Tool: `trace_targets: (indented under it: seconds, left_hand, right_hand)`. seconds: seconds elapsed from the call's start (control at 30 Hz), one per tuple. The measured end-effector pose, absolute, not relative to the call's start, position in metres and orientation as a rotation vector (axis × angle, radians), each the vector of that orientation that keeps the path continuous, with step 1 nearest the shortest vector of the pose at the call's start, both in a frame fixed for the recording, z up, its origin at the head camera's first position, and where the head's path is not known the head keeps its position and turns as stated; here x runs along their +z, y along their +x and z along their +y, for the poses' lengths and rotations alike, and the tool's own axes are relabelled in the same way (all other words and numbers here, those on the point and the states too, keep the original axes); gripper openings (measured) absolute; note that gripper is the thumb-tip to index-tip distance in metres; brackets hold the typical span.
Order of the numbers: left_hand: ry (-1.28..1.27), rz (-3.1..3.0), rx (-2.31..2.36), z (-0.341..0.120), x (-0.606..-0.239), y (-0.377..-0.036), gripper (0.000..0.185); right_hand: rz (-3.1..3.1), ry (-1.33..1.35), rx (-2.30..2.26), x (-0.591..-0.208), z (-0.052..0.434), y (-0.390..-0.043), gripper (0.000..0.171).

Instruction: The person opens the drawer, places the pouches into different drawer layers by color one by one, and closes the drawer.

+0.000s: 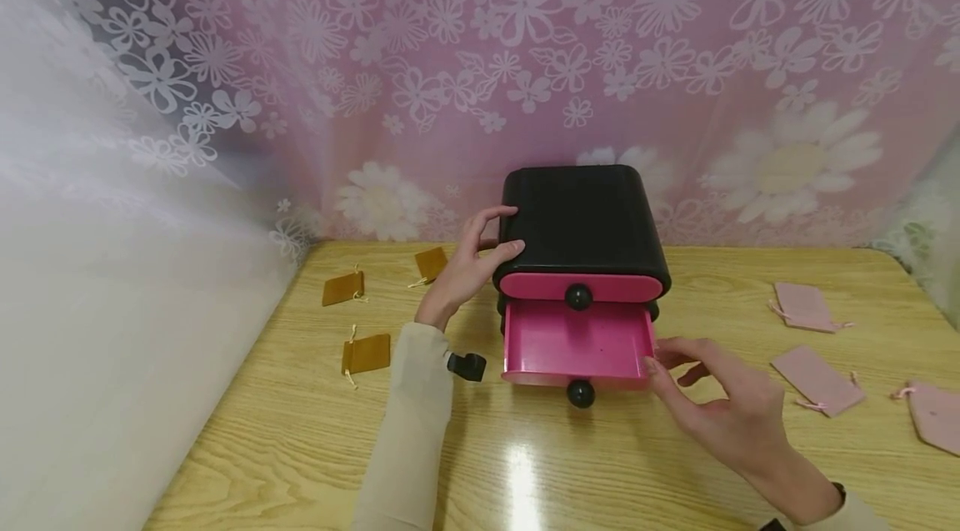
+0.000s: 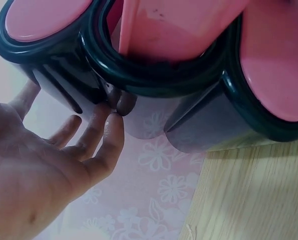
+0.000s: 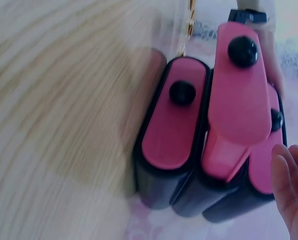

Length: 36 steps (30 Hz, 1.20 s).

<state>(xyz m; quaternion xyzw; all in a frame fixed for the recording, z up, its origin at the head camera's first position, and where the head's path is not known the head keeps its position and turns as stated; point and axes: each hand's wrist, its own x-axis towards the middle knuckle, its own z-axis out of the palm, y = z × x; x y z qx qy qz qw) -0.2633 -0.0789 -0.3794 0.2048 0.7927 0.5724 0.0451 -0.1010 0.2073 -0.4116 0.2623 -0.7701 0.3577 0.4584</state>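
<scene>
Drawer box sat mid-surface, its middle drawer pulled out toward the near edge; left hand braced the box's left side, fingers relaxed; right hand, loose and empty, hovered nearer the drawer's right corner.

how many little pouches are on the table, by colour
small brown drawstring fabric pouches: 3, left of the black plastic drawer box with pink drawers
small pink drawstring fabric pouches: 3, right of the box
total: 6
</scene>
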Motion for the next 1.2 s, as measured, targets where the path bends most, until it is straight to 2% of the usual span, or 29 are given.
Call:
trace_targets:
  seconds: [0.37,0.53,0.7,1.2]
  left_hand:
    - [0.606,2.436,1.728,-0.08,-0.378,-0.263,0.048]
    - [0.597,2.449,1.701,-0.079,-0.376,-0.263,0.049]
    - [0.592,2.447,1.694,-0.079,-0.375,-0.264,0.05]
    - [0.57,2.432,1.707,-0.078,-0.376,-0.263,0.049]
  right_hand:
    - [-1.967,0.56,0.925,-0.412,0.24,-0.102,0.059]
    - [-2.105,0.44,0.948,-0.415,0.257,-0.099,0.036]
    - [-2.195,0.318,0.956,-0.414,0.27,-0.096,0.049]
    - [-2.297,0.011,0.925,-0.425,0.313,-0.092,0.041]
